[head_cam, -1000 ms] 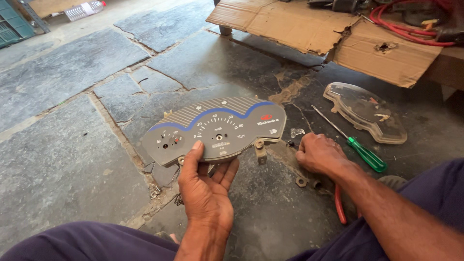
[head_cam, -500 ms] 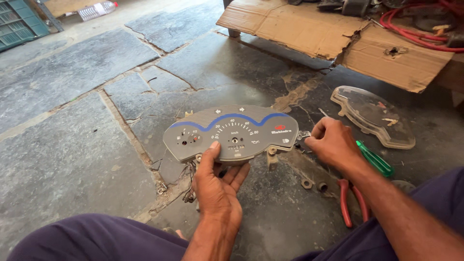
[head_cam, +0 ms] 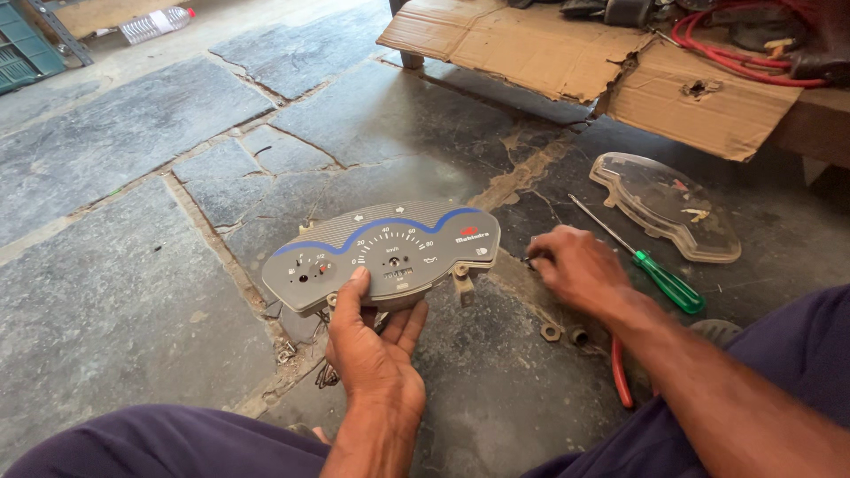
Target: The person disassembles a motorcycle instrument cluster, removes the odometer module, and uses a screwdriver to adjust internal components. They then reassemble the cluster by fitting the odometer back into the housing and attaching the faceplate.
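**Around the stone floor**

A green-handled screwdriver [head_cam: 651, 270] lies beside a clear plastic cover [head_cam: 666, 205]. Red-handled pliers [head_cam: 619, 373] rest near two nuts [head_cam: 563, 334]. Torn cardboard [head_cam: 567, 53] covers a bench holding red cable [head_cam: 739, 44]. A plastic bottle [head_cam: 156, 24] lies far off.

Hidden, cropped or unreadable:
- Underside of grey plastic instrument cluster with blue arc [head_cam: 382, 252]: covered by left hand [head_cam: 376, 354].
- Small dark part under fingertips of right hand [head_cam: 580, 270]: too small to identify.
- Red-handled pliers [head_cam: 620, 372]: jaws concealed beneath right forearm.
- Green plastic crate [head_cam: 27, 53]: cropped at left edge.
- Coiled red cable [head_cam: 744, 53]: cut by top edge.
- Dial markings: too small to read.
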